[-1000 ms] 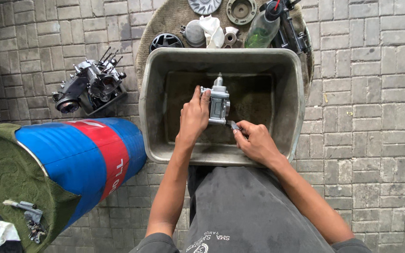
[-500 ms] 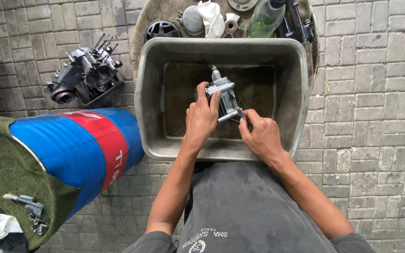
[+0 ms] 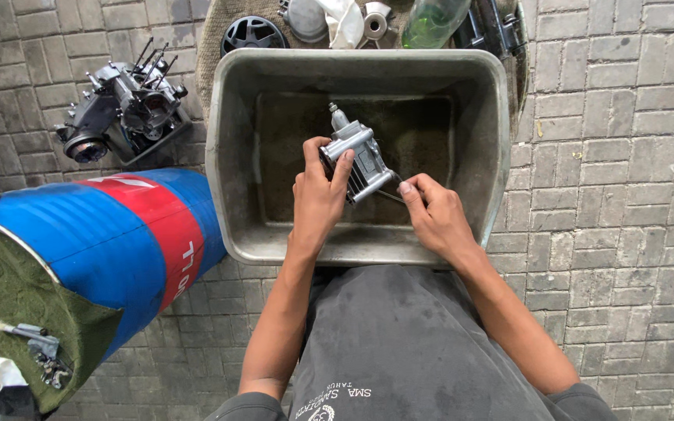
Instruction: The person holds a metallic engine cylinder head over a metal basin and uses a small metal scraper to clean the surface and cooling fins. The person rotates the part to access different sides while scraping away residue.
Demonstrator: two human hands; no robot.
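Note:
My left hand (image 3: 320,195) grips a grey metal carburettor (image 3: 359,160) and holds it tilted over a dirty grey plastic tub (image 3: 228,156). My right hand (image 3: 431,214) sits just to its right, fingers pinched on a thin tool (image 3: 388,195) whose tip touches the carburettor's lower side. Dark liquid lies in the bottom of the tub. Both forearms reach forward over my grey-clad lap.
A blue and red drum (image 3: 95,242) with green cloth on its end lies at the left, small metal parts (image 3: 37,347) on it. An engine block (image 3: 118,105) rests on the paving. Behind the tub are a round tray with a green bottle (image 3: 431,19), white rag (image 3: 345,19) and black fan part (image 3: 251,33).
The carburettor has been tilted and turned in my left hand. My right hand came up against it with the thin tool. The view has shifted slightly downward.

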